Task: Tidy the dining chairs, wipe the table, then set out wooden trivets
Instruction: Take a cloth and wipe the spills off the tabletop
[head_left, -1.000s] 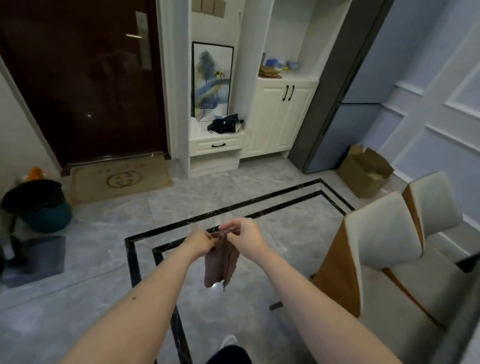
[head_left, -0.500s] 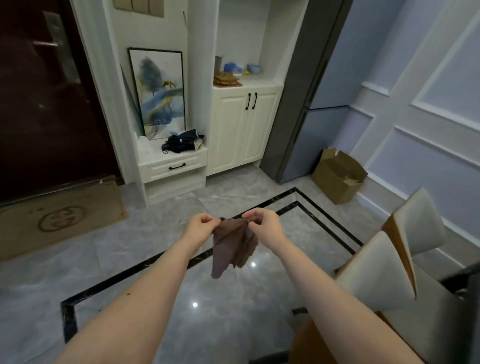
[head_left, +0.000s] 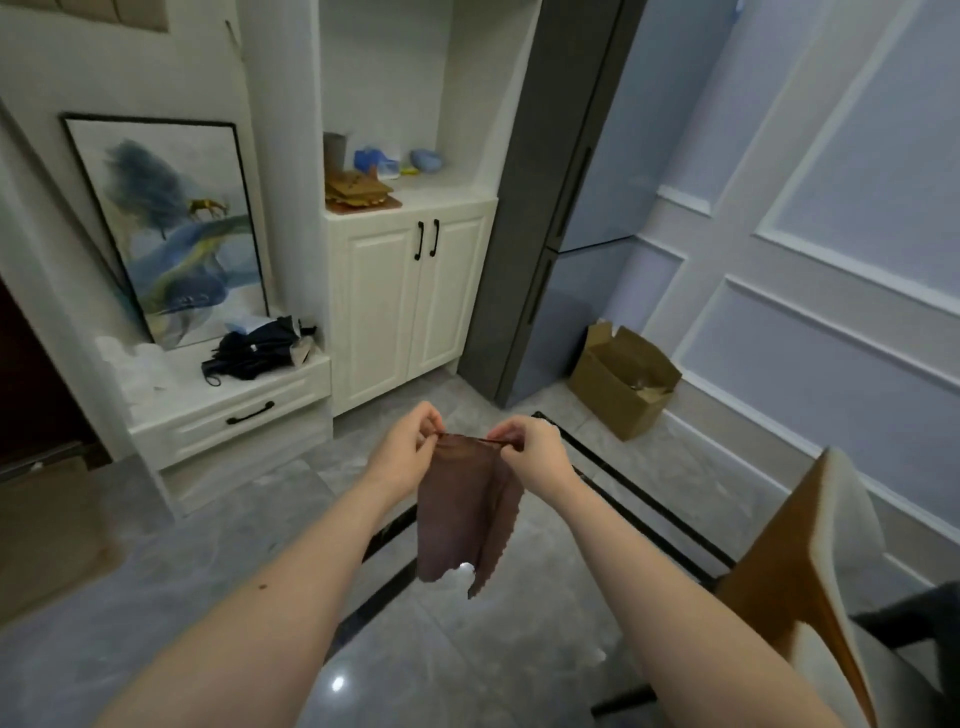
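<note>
A brown cloth (head_left: 464, 512) hangs in front of me over the grey tiled floor. My left hand (head_left: 404, 452) pinches its top left corner and my right hand (head_left: 531, 450) pinches its top right corner, so the top edge is stretched between them. A dining chair (head_left: 810, 566) with a cream seat and tan back edge stands at the lower right, partly cut off by the frame. A stack of wooden trivets (head_left: 358, 193) lies on the white cabinet top (head_left: 441, 200) ahead. No dining table is in view.
A white double-door cabinet (head_left: 405, 296) stands ahead, with a low drawer unit (head_left: 234, 415) to its left holding a black bag (head_left: 254, 345) and a framed painting (head_left: 166, 228). A grey fridge (head_left: 566, 208) and an open cardboard box (head_left: 623, 379) are at right.
My view has swung right, away from the dark door and toward the cabinet and fridge. My hands have moved slightly apart, spreading the cloth's top edge wider.
</note>
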